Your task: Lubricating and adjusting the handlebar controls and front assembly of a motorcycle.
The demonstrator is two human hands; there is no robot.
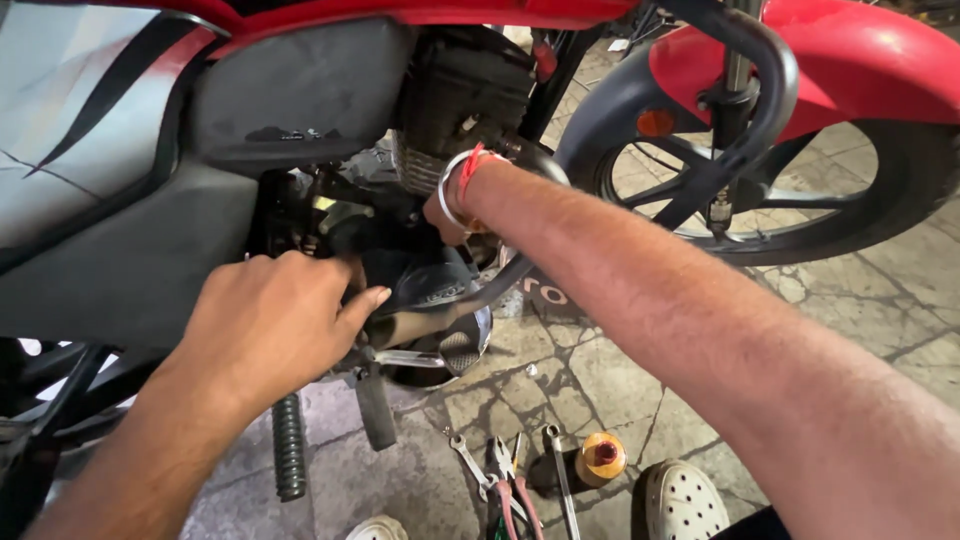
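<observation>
A red and grey motorcycle (120,150) stands in front of me, its dark engine (460,90) in the middle of the view. My left hand (275,320) rests against the engine's side cover (430,285), fingers curled, and I cannot see anything in it. My right arm reaches across into the engine bay. Only the wrist of my right hand (445,215), with a metal bangle and red thread (462,180), shows; the fingers are hidden behind engine parts.
The front wheel (800,200) under its red mudguard is at the right. A footpeg (288,445) and brake pedal (458,350) stick out low. Spanners (470,465), pliers (510,490) and a small yellow bottle (600,458) lie on the cracked stone floor. White perforated shoes (685,500) are at the bottom.
</observation>
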